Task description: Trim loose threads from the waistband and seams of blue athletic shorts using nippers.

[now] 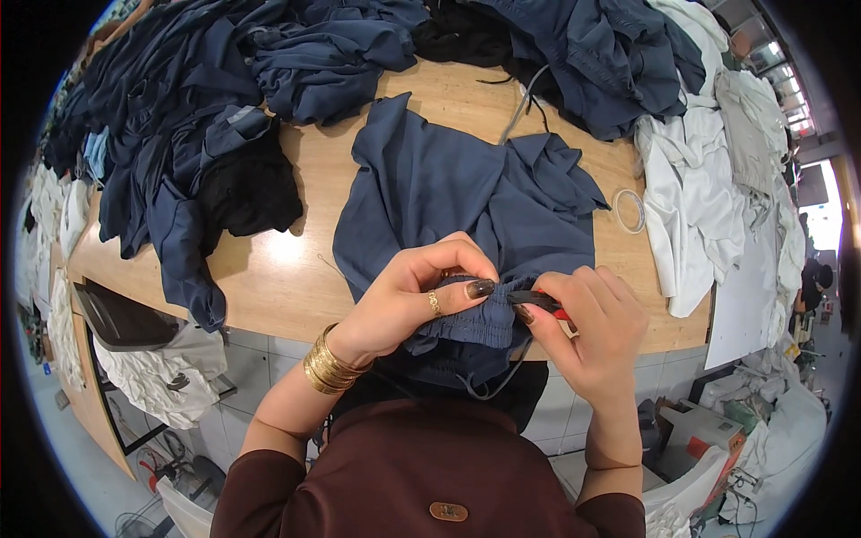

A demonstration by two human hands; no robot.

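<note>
A navy blue garment lies spread on the wooden table, its gathered elastic waistband hanging over the near edge. My left hand, with a ring and gold bangles at the wrist, pinches the waistband between thumb and fingers. My right hand holds a small black and red tool against the same waistband, right beside my left thumb. A dark drawstring dangles below the waistband.
Piles of navy garments cover the table's left and far side, with black fabric among them. White garments are heaped at the right. A clear tape ring lies near them. Boxes and cloth sit on the tiled floor.
</note>
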